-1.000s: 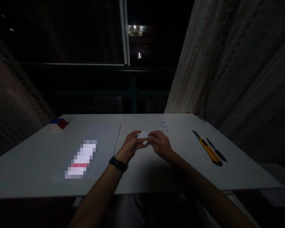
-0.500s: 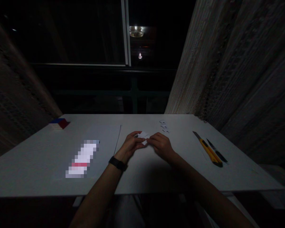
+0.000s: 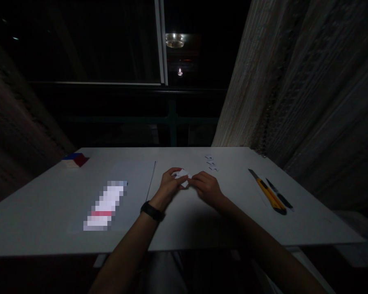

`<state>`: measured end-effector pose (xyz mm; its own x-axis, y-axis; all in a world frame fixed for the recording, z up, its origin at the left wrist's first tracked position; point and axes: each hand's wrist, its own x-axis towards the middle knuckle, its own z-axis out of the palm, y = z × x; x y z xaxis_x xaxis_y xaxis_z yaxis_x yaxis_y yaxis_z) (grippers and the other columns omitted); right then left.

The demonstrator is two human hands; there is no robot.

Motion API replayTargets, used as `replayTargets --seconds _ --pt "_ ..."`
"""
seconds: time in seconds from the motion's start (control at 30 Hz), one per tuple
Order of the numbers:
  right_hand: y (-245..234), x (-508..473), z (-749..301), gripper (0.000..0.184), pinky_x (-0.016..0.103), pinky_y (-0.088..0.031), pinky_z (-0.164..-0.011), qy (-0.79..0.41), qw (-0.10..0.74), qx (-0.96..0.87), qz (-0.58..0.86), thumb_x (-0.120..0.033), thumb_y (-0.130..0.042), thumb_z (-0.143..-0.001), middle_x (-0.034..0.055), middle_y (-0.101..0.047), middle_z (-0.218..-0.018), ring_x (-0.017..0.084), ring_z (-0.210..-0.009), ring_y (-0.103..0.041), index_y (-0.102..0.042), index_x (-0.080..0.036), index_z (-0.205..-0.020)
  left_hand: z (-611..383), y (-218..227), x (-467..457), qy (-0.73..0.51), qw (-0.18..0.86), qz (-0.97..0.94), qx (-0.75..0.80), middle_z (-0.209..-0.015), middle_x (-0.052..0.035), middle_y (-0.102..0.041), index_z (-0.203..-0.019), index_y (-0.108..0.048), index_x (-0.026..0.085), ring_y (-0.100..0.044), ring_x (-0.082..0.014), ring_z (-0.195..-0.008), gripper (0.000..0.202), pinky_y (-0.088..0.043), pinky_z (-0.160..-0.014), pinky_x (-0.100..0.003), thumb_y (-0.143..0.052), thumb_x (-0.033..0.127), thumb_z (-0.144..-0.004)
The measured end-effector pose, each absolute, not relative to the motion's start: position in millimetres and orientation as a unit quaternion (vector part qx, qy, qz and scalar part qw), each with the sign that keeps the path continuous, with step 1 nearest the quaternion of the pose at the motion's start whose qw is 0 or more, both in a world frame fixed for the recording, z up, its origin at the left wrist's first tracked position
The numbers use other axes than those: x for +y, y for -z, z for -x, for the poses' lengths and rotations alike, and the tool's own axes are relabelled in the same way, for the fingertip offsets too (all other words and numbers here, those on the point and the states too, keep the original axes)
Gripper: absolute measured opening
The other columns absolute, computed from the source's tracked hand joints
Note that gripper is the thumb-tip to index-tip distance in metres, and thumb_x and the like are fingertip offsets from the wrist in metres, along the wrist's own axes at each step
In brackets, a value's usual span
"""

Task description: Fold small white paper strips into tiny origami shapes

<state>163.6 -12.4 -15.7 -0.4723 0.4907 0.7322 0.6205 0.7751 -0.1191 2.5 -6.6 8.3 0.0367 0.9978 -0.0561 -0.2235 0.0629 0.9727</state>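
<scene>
A small folded white paper piece point(image 3: 182, 176) is pinched between both my hands above the middle of the white table point(image 3: 49, 204). My left hand point(image 3: 168, 188), with a dark watch on its wrist, closes on the paper's left side. My right hand point(image 3: 207, 188) closes on its right side, fingertips meeting the left hand's. Most of the paper is hidden by my fingers.
A yellow utility knife point(image 3: 268, 192) and a dark pen point(image 3: 279, 193) lie at the right. Small paper scraps point(image 3: 211, 162) sit beyond my hands. A paper sheet point(image 3: 135, 179) with a blurred item point(image 3: 106, 204) lies left. A red-blue block point(image 3: 75, 159) rests at the far left corner.
My hands have drawn a little closer together around the paper, which shows less than before. Nothing else on the table has moved.
</scene>
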Motion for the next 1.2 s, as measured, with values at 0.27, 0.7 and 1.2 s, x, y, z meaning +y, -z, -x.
replayTargets --seconds 0.27,0.7,1.2 --pt "13 -14 -148 0.036 0.024 -0.041 -0.046 -0.307 0.508 -0.65 0.474 -0.045 -0.047 -0.079 0.004 -0.06 -0.057 0.012 -0.05 -0.052 -0.061 -0.015 -0.065 -4 -1 1 -0.555 0.471 -0.484 0.486 -0.064 -0.0036 -0.062 -0.095 -0.057 0.012 -0.057 -0.0117 -0.05 0.045 -0.044 -0.046 -0.021 -0.073 0.019 -0.054" --pt "17 -6 -140 0.028 0.017 -0.03 -0.032 -0.553 0.479 -0.505 0.458 -0.039 -0.063 -0.063 0.0001 -0.055 -0.049 0.006 -0.037 -0.045 -0.056 -0.013 -0.057 -2 10 6 -0.544 0.375 -0.552 0.509 -0.065 -0.003 -0.064 -0.094 -0.059 0.015 -0.058 -0.0126 -0.054 0.039 -0.043 -0.05 -0.021 -0.07 0.023 -0.057" --pt "25 -6 -135 0.028 0.02 -0.029 -0.035 -0.445 0.519 -0.572 0.453 -0.042 -0.056 -0.071 -0.0028 -0.051 -0.048 0.006 -0.036 -0.039 -0.051 -0.016 -0.062 -6 -5 -7 -0.574 0.549 -0.388 0.467 -0.072 -0.0062 -0.063 -0.097 -0.055 0.012 -0.058 -0.0115 -0.052 0.044 -0.048 -0.045 -0.022 -0.073 0.014 -0.057"
